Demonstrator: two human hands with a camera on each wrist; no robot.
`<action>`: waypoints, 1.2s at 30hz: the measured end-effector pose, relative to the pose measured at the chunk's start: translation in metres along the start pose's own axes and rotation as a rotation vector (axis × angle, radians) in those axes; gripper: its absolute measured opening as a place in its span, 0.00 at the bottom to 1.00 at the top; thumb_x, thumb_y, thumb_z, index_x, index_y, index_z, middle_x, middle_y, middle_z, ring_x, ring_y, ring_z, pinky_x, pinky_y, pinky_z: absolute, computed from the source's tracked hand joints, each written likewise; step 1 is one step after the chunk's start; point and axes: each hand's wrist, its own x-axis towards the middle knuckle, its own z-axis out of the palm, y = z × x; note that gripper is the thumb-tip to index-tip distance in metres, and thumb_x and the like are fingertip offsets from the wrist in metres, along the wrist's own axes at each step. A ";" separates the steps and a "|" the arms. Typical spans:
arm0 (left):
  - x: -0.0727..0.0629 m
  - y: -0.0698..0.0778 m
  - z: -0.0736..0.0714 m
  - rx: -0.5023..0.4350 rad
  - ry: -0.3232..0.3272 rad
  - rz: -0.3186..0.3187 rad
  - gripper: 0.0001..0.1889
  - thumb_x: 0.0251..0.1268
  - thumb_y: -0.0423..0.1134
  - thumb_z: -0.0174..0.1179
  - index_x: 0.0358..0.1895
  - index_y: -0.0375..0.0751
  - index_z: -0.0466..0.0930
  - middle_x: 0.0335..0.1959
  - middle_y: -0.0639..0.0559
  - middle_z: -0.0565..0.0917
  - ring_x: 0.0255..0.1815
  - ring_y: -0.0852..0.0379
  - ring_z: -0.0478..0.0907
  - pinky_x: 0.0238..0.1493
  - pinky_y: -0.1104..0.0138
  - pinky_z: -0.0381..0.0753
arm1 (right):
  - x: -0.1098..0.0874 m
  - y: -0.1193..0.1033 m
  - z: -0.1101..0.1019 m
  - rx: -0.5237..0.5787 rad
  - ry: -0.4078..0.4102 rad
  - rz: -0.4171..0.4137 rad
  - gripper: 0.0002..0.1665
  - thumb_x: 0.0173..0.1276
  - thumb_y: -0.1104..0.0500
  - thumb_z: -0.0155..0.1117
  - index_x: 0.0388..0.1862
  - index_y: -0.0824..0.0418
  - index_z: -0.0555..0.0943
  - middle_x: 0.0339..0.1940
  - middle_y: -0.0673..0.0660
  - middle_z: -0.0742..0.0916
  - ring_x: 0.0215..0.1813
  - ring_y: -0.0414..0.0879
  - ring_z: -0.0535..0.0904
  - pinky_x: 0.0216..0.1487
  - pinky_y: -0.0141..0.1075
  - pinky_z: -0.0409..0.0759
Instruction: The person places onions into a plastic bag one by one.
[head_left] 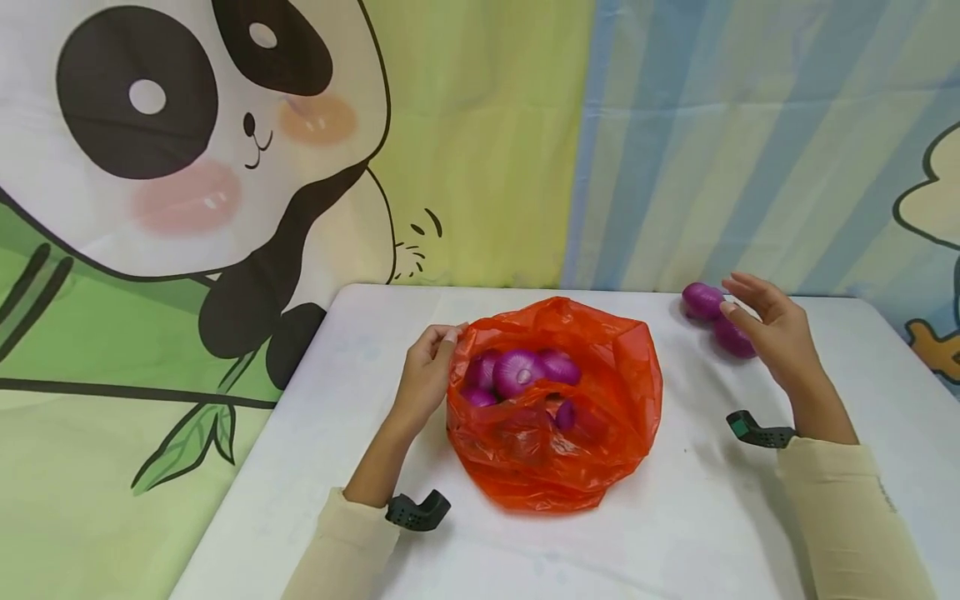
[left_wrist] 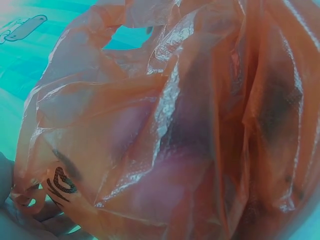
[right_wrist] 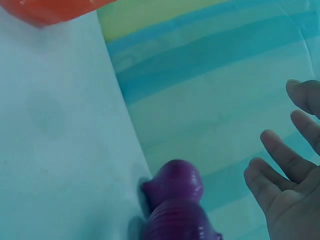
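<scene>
A red plastic bag sits on the table with its mouth open, several purple onions inside. My left hand pinches the bag's left rim between thumb and fingers; in the left wrist view the thin bag fills most of the picture, with onions showing dimly through it. My right hand is raised at the table's far right, fingers spread and holding nothing. Close beside it lie two purple onions, one behind the other. The right wrist view shows these onions below and left of the open fingers.
The white table ends at a back edge just behind the two loose onions. A printed cloth backdrop with a panda hangs behind it. Each wrist wears a black camera mount.
</scene>
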 end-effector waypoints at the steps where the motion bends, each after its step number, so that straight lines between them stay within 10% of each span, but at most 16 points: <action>1: 0.001 -0.003 0.000 0.002 0.000 -0.002 0.14 0.79 0.38 0.44 0.50 0.29 0.73 0.62 0.46 0.77 0.60 0.51 0.75 0.57 0.64 0.76 | 0.000 0.003 0.000 -0.009 0.005 0.016 0.34 0.72 0.53 0.60 0.75 0.51 0.65 0.70 0.53 0.73 0.73 0.44 0.63 0.58 0.19 0.67; 16: 0.011 -0.023 -0.001 0.023 0.001 -0.016 0.14 0.78 0.39 0.46 0.48 0.30 0.75 0.61 0.46 0.78 0.55 0.50 0.77 0.49 0.67 0.80 | 0.003 0.047 -0.006 0.022 0.147 0.255 0.42 0.71 0.44 0.60 0.79 0.45 0.55 0.78 0.53 0.59 0.78 0.44 0.44 0.75 0.38 0.40; 26: 0.009 -0.026 -0.002 0.023 0.020 0.030 0.13 0.77 0.41 0.49 0.43 0.33 0.77 0.57 0.50 0.80 0.48 0.51 0.78 0.41 0.69 0.79 | 0.006 0.063 -0.006 -0.047 -0.076 0.341 0.68 0.61 0.39 0.69 0.79 0.48 0.28 0.77 0.68 0.37 0.75 0.70 0.35 0.67 0.67 0.43; 36: 0.010 -0.026 0.000 0.026 0.005 0.028 0.13 0.77 0.41 0.49 0.43 0.34 0.77 0.57 0.50 0.80 0.52 0.52 0.78 0.44 0.68 0.80 | -0.002 0.073 -0.010 -0.136 -0.151 0.358 0.59 0.66 0.38 0.63 0.80 0.59 0.40 0.75 0.76 0.49 0.72 0.76 0.45 0.65 0.69 0.52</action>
